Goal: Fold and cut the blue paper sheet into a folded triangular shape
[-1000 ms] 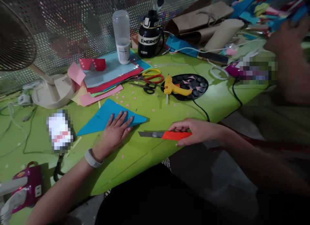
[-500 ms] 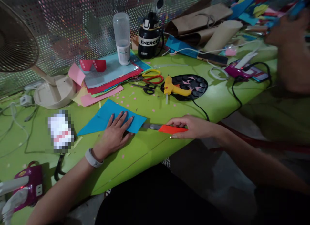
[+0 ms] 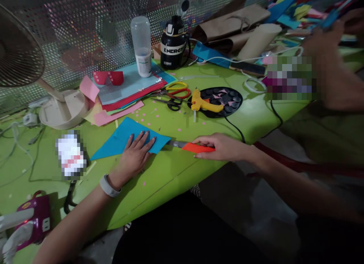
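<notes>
A folded sheet of blue paper (image 3: 115, 142) lies on the green tabletop, one pointed end toward the left. My left hand (image 3: 138, 148) rests flat on it with the fingers spread. To the right, my right hand (image 3: 220, 146) grips the orange handle of a knife (image 3: 196, 147), whose grey blade points left. The blade's front part is hidden at the paper's right edge; I cannot tell whether it sits between the folds or underneath.
A yellow glue gun (image 3: 203, 103) lies on a black palette-shaped mat (image 3: 234, 95), with scissors (image 3: 178, 90) beside it. A black bottle (image 3: 172, 48), a clear bottle (image 3: 141, 48) and a fan (image 3: 64, 108) stand behind. A phone (image 3: 71, 154) lies left. Another person's hand (image 3: 324, 40) is at far right.
My right hand has moved slightly left with the knife, so less of its blade shows. My left hand and the paper stay nearly in place. The other person's hand has shifted.
</notes>
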The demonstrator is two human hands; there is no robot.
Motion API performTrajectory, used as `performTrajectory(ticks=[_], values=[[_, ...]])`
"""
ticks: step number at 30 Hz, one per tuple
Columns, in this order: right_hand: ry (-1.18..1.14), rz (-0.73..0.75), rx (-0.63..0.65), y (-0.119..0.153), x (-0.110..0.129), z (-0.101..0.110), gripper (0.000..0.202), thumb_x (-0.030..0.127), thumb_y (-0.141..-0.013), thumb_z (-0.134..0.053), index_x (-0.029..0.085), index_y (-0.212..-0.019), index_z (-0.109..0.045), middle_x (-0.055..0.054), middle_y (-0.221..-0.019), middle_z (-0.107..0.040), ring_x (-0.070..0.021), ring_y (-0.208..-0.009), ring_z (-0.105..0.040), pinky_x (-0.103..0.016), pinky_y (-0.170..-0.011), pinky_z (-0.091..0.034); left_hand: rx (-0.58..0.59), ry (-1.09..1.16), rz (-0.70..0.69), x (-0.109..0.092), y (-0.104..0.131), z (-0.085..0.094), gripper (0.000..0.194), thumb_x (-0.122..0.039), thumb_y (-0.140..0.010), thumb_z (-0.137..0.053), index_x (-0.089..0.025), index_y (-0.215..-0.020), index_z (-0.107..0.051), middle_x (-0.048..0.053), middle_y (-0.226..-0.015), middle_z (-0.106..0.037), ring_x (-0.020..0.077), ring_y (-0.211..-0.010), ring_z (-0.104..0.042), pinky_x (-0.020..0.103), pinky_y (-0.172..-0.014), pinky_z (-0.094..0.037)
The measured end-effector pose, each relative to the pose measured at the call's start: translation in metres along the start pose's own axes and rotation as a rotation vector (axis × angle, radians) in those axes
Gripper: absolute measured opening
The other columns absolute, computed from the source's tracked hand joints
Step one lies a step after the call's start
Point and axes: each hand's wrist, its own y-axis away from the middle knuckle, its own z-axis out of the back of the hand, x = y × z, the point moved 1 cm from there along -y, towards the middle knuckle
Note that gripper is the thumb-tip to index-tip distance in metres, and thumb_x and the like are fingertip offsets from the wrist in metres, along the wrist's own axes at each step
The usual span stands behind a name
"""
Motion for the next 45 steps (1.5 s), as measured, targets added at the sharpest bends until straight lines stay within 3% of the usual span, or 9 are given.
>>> performTrajectory(ticks=[7,13,18,23,28,39,45], values=[[0.356,0.074,-0.140,-0.001,-0.002,-0.016,0.056,0.058,-0.083,-0.061,0.021,-0.124,-0.059,-0.010,-0.114,-0.070,-0.0265,-0.094,-0.066,-0.031,-0.067,-0.042,-0.024,-0.032,-0.023,-0.002,0.000,-0.003,0.053,-0.038,-0.100,-0.037,-0.021,-0.151,-0.036,0.013,-0.160,-0.028,0.0288,-0.150,-0.020,0.056,-0.121,-0.012],[0.585,0.231,-0.334,0.002,-0.006,-0.025,0.033,0.039,-0.095,-0.051,0.019,-0.117,-0.065,-0.008,-0.094,-0.069,-0.0202,-0.077,-0.062,-0.031,-0.061,-0.037,-0.035,-0.022,-0.034,-0.001,0.000,-0.005,0.056,-0.042,-0.100,-0.038,-0.025,-0.153,-0.032,0.012,-0.161,-0.027,0.0289,-0.150,-0.018,0.057,-0.121,-0.012],[0.679,0.310,-0.573,0.003,-0.003,-0.036,0.028,0.030,-0.096,-0.051,0.015,-0.114,-0.067,-0.011,-0.094,-0.068,-0.0216,-0.080,-0.060,-0.034,-0.069,-0.041,-0.040,-0.024,-0.029,-0.002,0.001,-0.006,0.056,-0.040,-0.100,-0.040,-0.031,-0.154,-0.029,0.008,-0.163,-0.023,0.0294,-0.150,-0.017,0.058,-0.120,-0.012],[0.757,0.336,-0.684,0.005,0.000,-0.041,0.029,0.025,-0.097,-0.049,0.011,-0.116,-0.066,-0.010,-0.088,-0.067,-0.0205,-0.077,-0.058,-0.033,-0.069,-0.041,-0.042,-0.035,-0.026,-0.002,0.000,-0.007,0.054,-0.041,-0.099,-0.042,-0.031,-0.152,-0.033,0.009,-0.162,-0.024,0.0300,-0.150,-0.018,0.059,-0.120,-0.013],[0.775,0.357,-0.712,0.007,0.000,-0.041,0.029,0.024,-0.097,-0.049,0.014,-0.119,-0.064,-0.008,-0.086,-0.066,-0.0190,-0.075,-0.057,-0.033,-0.068,-0.041,-0.048,-0.030,-0.028,-0.002,0.000,-0.007,0.053,-0.039,-0.099,-0.042,-0.030,-0.151,-0.036,0.010,-0.162,-0.026,0.0303,-0.150,-0.020,0.059,-0.120,-0.013],[0.619,0.310,-0.628,0.006,-0.018,-0.040,0.030,0.026,-0.094,-0.054,0.017,-0.121,-0.066,-0.009,-0.092,-0.066,-0.0222,-0.083,-0.061,-0.035,-0.069,-0.043,-0.031,-0.012,-0.020,-0.002,0.000,-0.006,0.052,-0.038,-0.099,-0.043,-0.028,-0.149,-0.039,0.010,-0.162,-0.025,0.0309,-0.150,-0.018,0.059,-0.120,-0.011],[0.648,0.335,-0.632,0.007,-0.019,-0.036,0.029,0.027,-0.095,-0.052,0.015,-0.117,-0.067,-0.009,-0.088,-0.066,-0.0206,-0.079,-0.060,-0.034,-0.070,-0.044,-0.036,-0.025,-0.029,-0.003,0.000,-0.005,0.052,-0.039,-0.099,-0.043,-0.028,-0.149,-0.039,0.012,-0.161,-0.026,0.0312,-0.150,-0.018,0.060,-0.119,-0.013]])
